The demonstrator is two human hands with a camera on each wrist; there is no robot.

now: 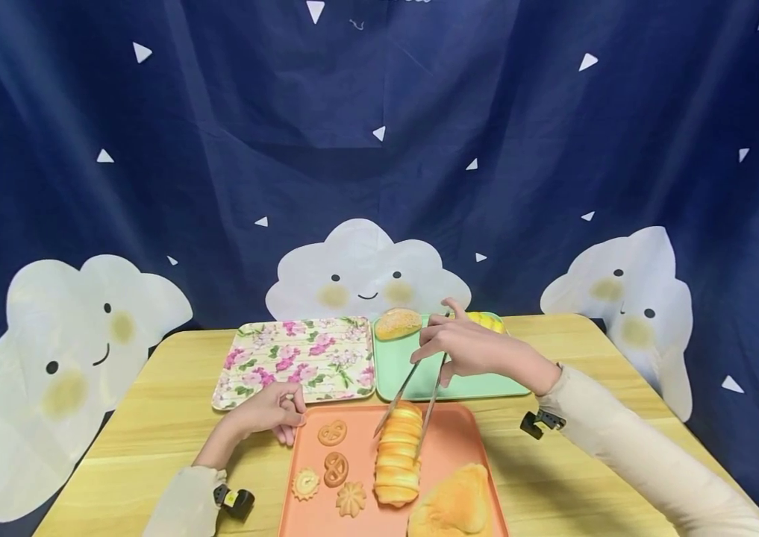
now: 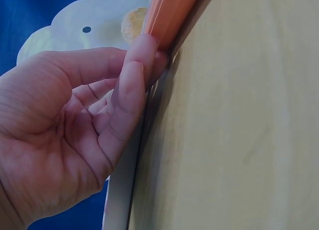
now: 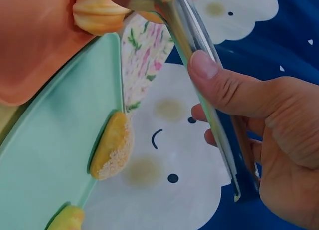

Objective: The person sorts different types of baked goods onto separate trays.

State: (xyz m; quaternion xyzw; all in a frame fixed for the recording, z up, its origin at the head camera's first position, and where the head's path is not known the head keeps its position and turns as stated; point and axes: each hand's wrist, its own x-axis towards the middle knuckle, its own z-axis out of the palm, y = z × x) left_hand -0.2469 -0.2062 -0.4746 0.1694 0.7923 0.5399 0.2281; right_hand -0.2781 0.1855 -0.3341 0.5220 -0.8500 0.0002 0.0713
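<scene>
My right hand (image 1: 466, 347) holds a pair of metal tongs (image 3: 187, 31), the thumb along one arm. Down at the other end, the tong tips straddle a long, ridged golden bread roll (image 1: 398, 459) lying on the orange tray (image 1: 449, 432). At that tray's far left corner, my left hand (image 1: 268, 410) pinches the rim between thumb and fingers, seen close in the left wrist view. Left of the roll lie two pretzel cookies (image 1: 335, 470), a round scalloped cookie (image 1: 305, 484) and a flower-shaped cookie (image 1: 351, 500). A wedge-shaped bread (image 1: 453, 506) occupies the near right.
Behind the orange tray stand a floral tray (image 1: 298, 365) on the left and a mint-green tray (image 1: 392, 369) on the right. The green one carries a crumb-topped bun (image 1: 398, 324) and a yellow bread (image 1: 486, 321). A dark blue curtain (image 1: 379, 179) hangs behind the wooden table (image 1: 130, 440).
</scene>
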